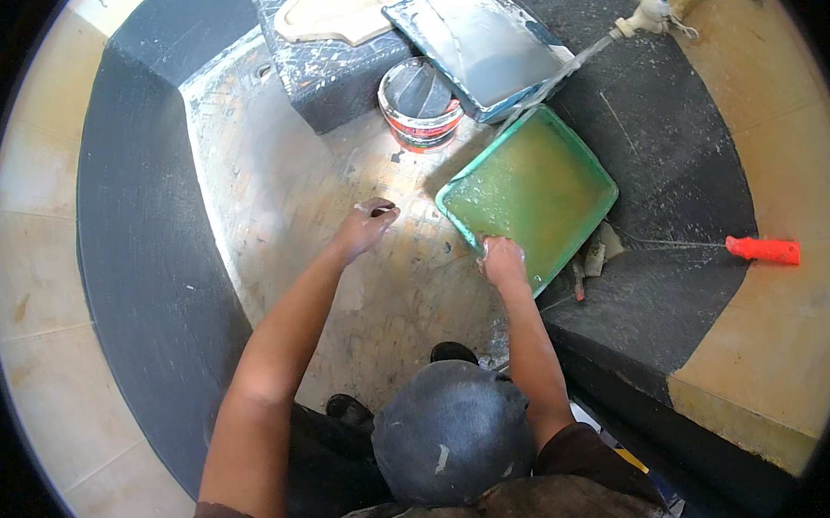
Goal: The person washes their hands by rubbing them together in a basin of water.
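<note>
A green tray (568,141) of murky yellow-green liquid stands at centre right, tilted in view. My right hand (505,263) is closed over its near left rim, with pale wet residue on the fingers. Left of the tray, my left hand (370,227) hovers over the worn floor board (339,302). Its fingers are loosely curled, with a gap between thumb and fingers, and nothing shows in them. Beyond the tray sits a round paint bucket (421,128), white and red, its rim crusted with paint.
A paint-smeared blue tray (473,104) with greyish white liquid rests behind the bucket. Left of it, a light shaped board (328,14) lies on a dark block (325,93). A red roller handle (763,250) lies right, on the ledge. Small scraps (596,258) sit by the green tray.
</note>
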The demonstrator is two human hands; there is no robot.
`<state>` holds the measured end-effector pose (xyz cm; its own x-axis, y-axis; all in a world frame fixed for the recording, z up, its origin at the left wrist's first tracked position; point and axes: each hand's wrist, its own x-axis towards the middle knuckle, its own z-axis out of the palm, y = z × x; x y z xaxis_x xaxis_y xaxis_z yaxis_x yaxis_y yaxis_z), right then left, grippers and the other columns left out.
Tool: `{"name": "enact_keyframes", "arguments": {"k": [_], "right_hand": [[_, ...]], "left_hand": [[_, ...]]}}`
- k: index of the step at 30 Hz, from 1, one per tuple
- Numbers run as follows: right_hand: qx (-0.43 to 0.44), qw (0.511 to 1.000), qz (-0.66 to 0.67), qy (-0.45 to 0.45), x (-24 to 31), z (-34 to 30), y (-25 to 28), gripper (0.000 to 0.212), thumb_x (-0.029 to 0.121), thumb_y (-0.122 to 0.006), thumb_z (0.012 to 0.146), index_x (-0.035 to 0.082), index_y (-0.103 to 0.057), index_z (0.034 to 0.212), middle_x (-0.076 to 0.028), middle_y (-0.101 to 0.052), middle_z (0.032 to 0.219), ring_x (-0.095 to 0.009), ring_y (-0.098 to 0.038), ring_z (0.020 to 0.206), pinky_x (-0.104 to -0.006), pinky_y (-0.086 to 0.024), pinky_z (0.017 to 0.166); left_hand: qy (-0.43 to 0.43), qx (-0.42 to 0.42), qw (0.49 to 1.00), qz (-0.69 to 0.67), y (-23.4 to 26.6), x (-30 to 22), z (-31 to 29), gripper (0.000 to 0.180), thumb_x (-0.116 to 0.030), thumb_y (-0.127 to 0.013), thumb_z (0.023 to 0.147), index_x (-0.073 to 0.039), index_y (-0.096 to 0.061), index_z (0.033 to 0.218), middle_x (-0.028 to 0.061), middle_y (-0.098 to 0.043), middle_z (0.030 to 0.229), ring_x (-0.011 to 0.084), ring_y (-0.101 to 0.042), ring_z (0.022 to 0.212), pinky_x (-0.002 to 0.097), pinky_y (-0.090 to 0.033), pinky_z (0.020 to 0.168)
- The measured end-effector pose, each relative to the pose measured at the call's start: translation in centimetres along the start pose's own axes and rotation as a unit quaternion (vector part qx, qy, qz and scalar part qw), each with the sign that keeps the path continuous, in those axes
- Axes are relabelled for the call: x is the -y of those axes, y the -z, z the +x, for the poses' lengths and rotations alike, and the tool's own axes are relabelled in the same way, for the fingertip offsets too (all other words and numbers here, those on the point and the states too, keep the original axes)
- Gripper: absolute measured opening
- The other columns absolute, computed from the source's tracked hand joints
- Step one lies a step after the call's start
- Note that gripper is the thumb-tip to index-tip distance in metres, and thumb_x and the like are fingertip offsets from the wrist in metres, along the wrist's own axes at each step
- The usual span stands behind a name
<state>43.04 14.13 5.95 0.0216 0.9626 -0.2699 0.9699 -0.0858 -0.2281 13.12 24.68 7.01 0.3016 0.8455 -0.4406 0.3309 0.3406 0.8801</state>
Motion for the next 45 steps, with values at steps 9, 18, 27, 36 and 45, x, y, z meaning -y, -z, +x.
{"name": "enact_keyframes", "arguments": {"k": [9,18,27,36,45], "right_hand": [[-0.051,0.628,0.774,-0.064,-1.1,13.2,6.3,0.024,0.021,-0.061,0.102,-0.001,-0.065,0.110,-0.016,-0.071,0.100,-0.026,-0.072,0.094,-0.0360,-0.060,0.089],[0.087,0.539,0.829,-0.120,-3.7,25.5,5.7,0.029,0.009,-0.038,0.098,-0.011,-0.057,0.107,-0.025,-0.069,0.101,-0.035,-0.073,0.093,-0.0464,-0.064,0.089],[-0.002,0.859,0.504,-0.087,9.5,21.8,-7.3,0.061,0.045,-0.041,0.108,-0.001,-0.050,0.146,-0.022,-0.051,0.150,-0.029,-0.041,0.145,-0.0402,-0.030,0.120],[-0.158,0.817,0.548,0.092,11.2,16.8,-0.2,0.025,0.020,-0.059,0.097,0.002,-0.075,0.102,-0.014,-0.075,0.105,-0.023,-0.068,0.096,-0.0387,-0.053,0.087],[-0.033,0.537,0.815,-0.214,-10.2,14.7,-3.3,0.039,0.030,-0.043,0.107,-0.004,-0.062,0.100,-0.019,-0.070,0.097,-0.030,-0.069,0.094,-0.0415,-0.059,0.087]], "left_hand": [[0.041,-0.038,0.991,-0.118,-0.9,-2.1,3.1,0.040,-0.031,-0.064,0.102,-0.003,-0.064,0.130,0.0101,-0.070,0.119,0.0203,-0.068,0.106,0.0320,-0.053,0.089],[0.093,-0.029,0.944,-0.314,-5.2,-3.6,7.2,0.049,-0.040,-0.058,0.104,-0.003,-0.059,0.135,0.0116,-0.069,0.125,0.0231,-0.067,0.113,0.0374,-0.051,0.101],[0.017,0.015,0.834,-0.551,-9.9,-1.2,10.7,0.064,-0.054,-0.040,0.108,-0.009,-0.043,0.154,0.0081,-0.049,0.153,0.0249,-0.046,0.142,0.0417,-0.040,0.116],[-0.005,-0.028,0.876,-0.481,-1.1,3.5,7.1,0.071,-0.059,-0.041,0.106,-0.005,-0.042,0.153,0.0133,-0.050,0.153,0.0288,-0.048,0.139,0.0448,-0.038,0.117],[0.080,0.030,0.996,-0.002,-12.3,3.0,5.0,0.053,-0.046,-0.052,0.107,0.006,-0.064,0.112,0.0201,-0.075,0.089,0.0258,-0.075,0.075,0.0369,-0.061,0.067]]}}
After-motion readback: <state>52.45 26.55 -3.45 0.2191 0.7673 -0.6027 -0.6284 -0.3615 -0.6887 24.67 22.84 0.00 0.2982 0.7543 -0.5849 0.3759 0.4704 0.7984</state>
